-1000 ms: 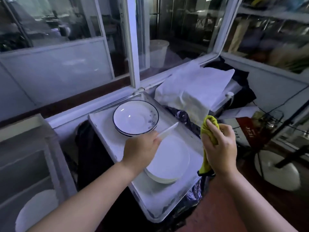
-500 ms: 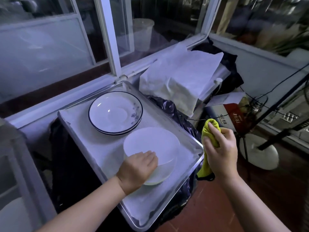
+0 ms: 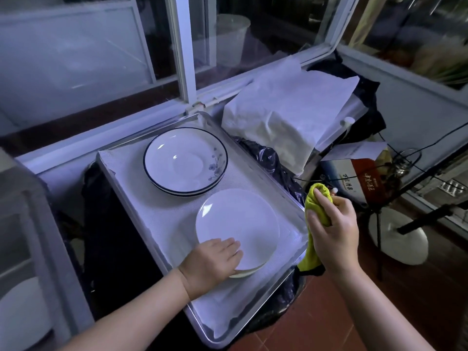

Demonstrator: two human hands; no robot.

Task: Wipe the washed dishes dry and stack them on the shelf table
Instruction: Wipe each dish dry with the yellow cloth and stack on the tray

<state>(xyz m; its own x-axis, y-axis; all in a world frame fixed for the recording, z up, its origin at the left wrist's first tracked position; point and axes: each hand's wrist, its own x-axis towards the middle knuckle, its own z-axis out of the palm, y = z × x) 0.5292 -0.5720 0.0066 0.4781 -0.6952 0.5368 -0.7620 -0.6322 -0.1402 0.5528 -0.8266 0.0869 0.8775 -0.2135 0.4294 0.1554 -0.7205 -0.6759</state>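
Observation:
A plain white plate [image 3: 238,221] lies on top of a stack of white plates on the cloth-lined metal tray [image 3: 255,158]. My left hand [image 3: 212,264] holds this plate at its near-left rim, fingers across the top and thumb hidden under the edge. Behind it stands a stack of blue-rimmed plates with a flower print [image 3: 184,160]. My right hand [image 3: 331,234] grips a bunched yellow cloth [image 3: 317,198] just past the tray's right edge, apart from the plates.
A white sheet covers a bulky shape [image 3: 291,110] right of the tray, under the window frame [image 3: 182,46]. A red and white box [image 3: 354,178], cables and a round white stand base [image 3: 397,236] crowd the red tile floor at right. A cabinet [image 3: 27,249] stands at left.
My left hand has swung the white plate from on edge to flat and lowered it onto the white stack. My right hand has kept the yellow cloth beside the tray.

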